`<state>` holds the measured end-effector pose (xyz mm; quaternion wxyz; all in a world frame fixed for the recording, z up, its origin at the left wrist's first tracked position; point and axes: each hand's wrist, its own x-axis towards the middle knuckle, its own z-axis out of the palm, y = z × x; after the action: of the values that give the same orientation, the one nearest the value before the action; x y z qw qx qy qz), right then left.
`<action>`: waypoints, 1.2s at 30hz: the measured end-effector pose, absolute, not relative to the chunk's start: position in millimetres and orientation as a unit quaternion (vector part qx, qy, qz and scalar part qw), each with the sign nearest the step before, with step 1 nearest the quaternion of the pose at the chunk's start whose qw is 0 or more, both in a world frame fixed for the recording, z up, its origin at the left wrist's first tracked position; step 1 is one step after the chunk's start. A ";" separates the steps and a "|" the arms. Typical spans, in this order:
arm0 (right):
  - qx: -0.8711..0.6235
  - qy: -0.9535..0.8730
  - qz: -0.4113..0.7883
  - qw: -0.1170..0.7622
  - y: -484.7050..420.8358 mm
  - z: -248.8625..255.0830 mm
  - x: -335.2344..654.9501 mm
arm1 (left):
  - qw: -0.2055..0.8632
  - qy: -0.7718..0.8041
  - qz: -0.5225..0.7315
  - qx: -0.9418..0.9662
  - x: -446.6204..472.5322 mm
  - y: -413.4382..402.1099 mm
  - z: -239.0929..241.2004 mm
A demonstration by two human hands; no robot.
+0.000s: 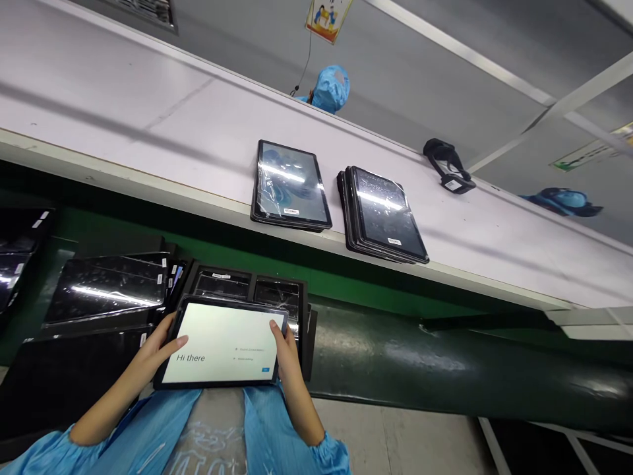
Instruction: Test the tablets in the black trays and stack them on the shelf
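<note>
I hold a tablet (222,346) over my lap; its lit white screen reads "Hi there". My left hand (159,349) grips its left edge, thumb resting on the screen. My right hand (285,351) grips the right edge, thumb on the glass near the upper right corner. Both hands are closed round the tablet.
Black trays with dark tablets (106,290) lie left and behind the held one (247,287). On the pale shelf (148,119) above sit one wrapped tablet (289,186), a stack of tablets (383,214) and a black strap device (449,166). A dark green conveyor belt (420,359) runs right. Blue-capped people work beyond (330,88).
</note>
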<state>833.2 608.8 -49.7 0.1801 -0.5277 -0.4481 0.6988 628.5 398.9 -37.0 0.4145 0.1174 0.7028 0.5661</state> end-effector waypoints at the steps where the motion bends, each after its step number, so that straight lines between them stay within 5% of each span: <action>1: -0.525 -0.445 0.704 0.176 609.6 -51.7 835.4 | 0.408 0.700 0.573 0.127 632.4 395.8 -38.6; 11: -0.342 -0.596 0.725 0.050 597.5 -47.9 867.8 | 0.416 0.688 0.570 0.169 644.1 353.0 -75.8; 21: -0.356 -0.555 0.739 0.142 598.3 -75.5 877.4 | 0.395 0.764 0.463 0.216 642.4 367.4 -59.2; 27: -0.367 -0.513 0.754 0.187 595.2 -76.9 872.3 | 0.389 0.656 0.633 0.132 644.8 370.7 -59.4; 36: -0.383 -0.474 0.763 0.216 593.7 -82.5 867.8 | 0.394 0.631 0.660 0.110 641.3 369.7 -67.9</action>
<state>867.8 593.7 -82.5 0.2156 -0.3833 -0.4743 0.7627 641.3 369.7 -67.9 0.3936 0.1102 0.6309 0.6595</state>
